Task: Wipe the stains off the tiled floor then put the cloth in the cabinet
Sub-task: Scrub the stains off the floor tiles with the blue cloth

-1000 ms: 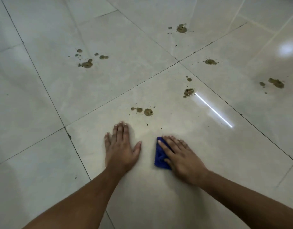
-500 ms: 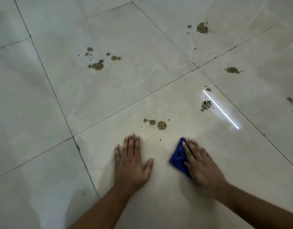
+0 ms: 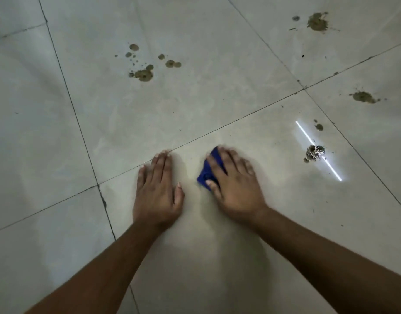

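My right hand (image 3: pixel 234 182) presses a folded blue cloth (image 3: pixel 208 172) flat against the pale tiled floor (image 3: pixel 206 105); most of the cloth is hidden under the palm and fingers. My left hand (image 3: pixel 157 189) lies flat on the tile just left of it, fingers together, holding nothing. Brown mud stains sit ahead: a cluster (image 3: pixel 144 73) at the upper left, a splat (image 3: pixel 317 22) at the upper right, another (image 3: pixel 362 97) at the right, and a glistening blob (image 3: pixel 315 152) right of the cloth. The small stains seen earlier in front of my hands do not show now.
Dark grout lines (image 3: pixel 240 117) cross the floor between large tiles. A thin bright reflection of a light (image 3: pixel 317 150) streaks across the tile at the right. No cabinet is in view.
My right hand has pushed the cloth forward over the small brown spots in front of my hands; those spots no longer show. My left hand and the view have also shifted forward.
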